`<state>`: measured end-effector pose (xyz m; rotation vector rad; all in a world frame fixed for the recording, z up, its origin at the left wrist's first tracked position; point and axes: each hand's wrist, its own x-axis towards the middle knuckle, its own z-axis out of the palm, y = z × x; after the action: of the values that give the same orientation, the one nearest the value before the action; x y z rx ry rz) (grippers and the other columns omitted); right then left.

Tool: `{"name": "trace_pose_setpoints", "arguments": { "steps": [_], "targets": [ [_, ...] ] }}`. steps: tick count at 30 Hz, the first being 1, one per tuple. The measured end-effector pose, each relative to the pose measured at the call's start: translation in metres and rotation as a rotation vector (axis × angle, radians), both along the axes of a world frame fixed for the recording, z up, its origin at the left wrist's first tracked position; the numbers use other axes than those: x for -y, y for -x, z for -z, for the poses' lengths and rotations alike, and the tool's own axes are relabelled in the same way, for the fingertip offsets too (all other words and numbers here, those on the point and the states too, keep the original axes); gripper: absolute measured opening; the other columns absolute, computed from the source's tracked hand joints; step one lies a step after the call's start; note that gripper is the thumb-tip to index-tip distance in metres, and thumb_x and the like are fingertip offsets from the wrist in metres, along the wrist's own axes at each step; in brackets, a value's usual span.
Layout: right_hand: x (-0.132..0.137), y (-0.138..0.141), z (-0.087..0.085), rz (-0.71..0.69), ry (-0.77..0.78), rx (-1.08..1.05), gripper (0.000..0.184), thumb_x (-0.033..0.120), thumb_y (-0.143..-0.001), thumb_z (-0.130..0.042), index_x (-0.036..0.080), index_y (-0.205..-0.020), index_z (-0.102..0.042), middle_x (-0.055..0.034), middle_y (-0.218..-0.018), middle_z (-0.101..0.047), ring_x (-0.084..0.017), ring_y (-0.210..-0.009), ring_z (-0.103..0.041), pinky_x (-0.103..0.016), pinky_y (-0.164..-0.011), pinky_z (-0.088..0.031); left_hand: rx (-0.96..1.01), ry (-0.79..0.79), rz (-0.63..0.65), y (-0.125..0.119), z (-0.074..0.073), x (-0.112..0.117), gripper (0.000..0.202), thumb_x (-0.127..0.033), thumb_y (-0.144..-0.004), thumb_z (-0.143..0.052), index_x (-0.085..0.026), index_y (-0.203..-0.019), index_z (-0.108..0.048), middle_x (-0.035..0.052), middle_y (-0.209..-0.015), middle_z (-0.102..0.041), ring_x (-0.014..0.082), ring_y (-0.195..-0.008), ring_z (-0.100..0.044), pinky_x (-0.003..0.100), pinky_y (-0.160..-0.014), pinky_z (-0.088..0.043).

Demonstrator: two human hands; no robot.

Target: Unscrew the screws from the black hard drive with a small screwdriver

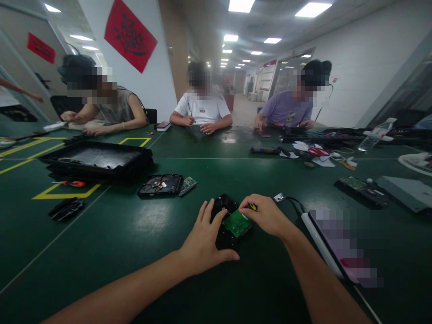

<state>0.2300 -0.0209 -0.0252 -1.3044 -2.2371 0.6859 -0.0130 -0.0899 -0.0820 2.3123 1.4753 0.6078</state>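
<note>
A black hard drive (227,238) lies on the green table in front of me, with a green circuit board (237,223) on its upper side. My left hand (204,234) rests spread over the drive's left side, fingers apart and thumb stretched toward its near edge. At the board's upper right edge is my right hand (265,213), thumb and fingertips pinched together. A yellow-and-black screwdriver (253,206) shows partly in that hand; its shaft and tip are hidden. The pinching fingertips touch or nearly touch the board; I cannot tell which.
Another hard drive (160,185) and a small circuit board (188,185) lie beyond my left hand. Black trays (97,157) are stacked at left. A phone (332,247) with a cable lies right, near an opened device (362,191). Three people sit across the table.
</note>
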Motion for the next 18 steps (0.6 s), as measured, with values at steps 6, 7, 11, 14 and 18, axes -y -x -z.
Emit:
{"name": "trace_pose_setpoints", "arguments": {
  "steps": [6, 7, 11, 14, 18],
  "targets": [
    [0.002, 0.009, 0.007, -0.010, -0.063, 0.109, 0.014, 0.021, -0.094, -0.063, 0.023, -0.088, -0.076, -0.0026, -0.092, -0.071, -0.018, -0.087, -0.065, -0.031, -0.081, -0.045, -0.020, -0.015, 0.047, -0.005, 0.001, -0.010, 0.100, -0.061, -0.078, -0.079, -0.028, -0.160, -0.033, 0.0170, -0.174, 0.005, 0.0519, -0.158, 0.005, 0.073, -0.121, -0.026],
    [0.002, 0.010, 0.007, -0.009, -0.075, 0.122, 0.015, 0.020, -0.095, -0.062, 0.023, -0.088, -0.075, -0.0029, -0.092, -0.070, -0.018, -0.087, -0.065, -0.031, -0.081, -0.045, -0.020, -0.017, 0.068, -0.003, 0.001, -0.013, 0.100, -0.059, -0.078, -0.080, -0.027, -0.160, -0.032, 0.0166, -0.175, 0.004, 0.0522, -0.158, 0.005, 0.073, -0.121, -0.026],
    [0.002, 0.012, 0.007, -0.032, -0.084, 0.157, 0.016, 0.016, -0.096, -0.061, 0.021, -0.090, -0.075, -0.0047, -0.093, -0.069, -0.018, -0.088, -0.064, -0.030, -0.082, -0.045, -0.024, -0.041, 0.184, 0.007, 0.000, -0.027, 0.099, -0.056, -0.077, -0.082, -0.024, -0.158, -0.035, 0.0167, -0.174, 0.004, 0.0514, -0.158, 0.005, 0.072, -0.123, -0.023],
    [0.003, 0.013, 0.007, -0.033, -0.076, 0.167, 0.015, 0.016, -0.096, -0.061, 0.021, -0.090, -0.075, -0.0050, -0.095, -0.068, -0.017, -0.088, -0.063, -0.031, -0.082, -0.045, -0.018, -0.050, 0.269, 0.014, -0.001, -0.033, 0.095, -0.055, -0.078, -0.081, -0.024, -0.156, -0.037, 0.0166, -0.174, 0.001, 0.0491, -0.159, 0.003, 0.069, -0.124, -0.024],
    [0.004, 0.012, 0.009, -0.017, -0.082, 0.172, 0.011, 0.017, -0.094, -0.065, 0.021, -0.089, -0.074, -0.0045, -0.096, -0.068, -0.018, -0.088, -0.063, -0.031, -0.082, -0.046, -0.039, -0.098, 0.236, 0.016, 0.000, -0.023, 0.092, -0.053, -0.081, -0.079, -0.023, -0.156, -0.036, 0.0181, -0.174, -0.002, 0.0488, -0.159, -0.002, 0.067, -0.123, -0.029]
  ]
}}
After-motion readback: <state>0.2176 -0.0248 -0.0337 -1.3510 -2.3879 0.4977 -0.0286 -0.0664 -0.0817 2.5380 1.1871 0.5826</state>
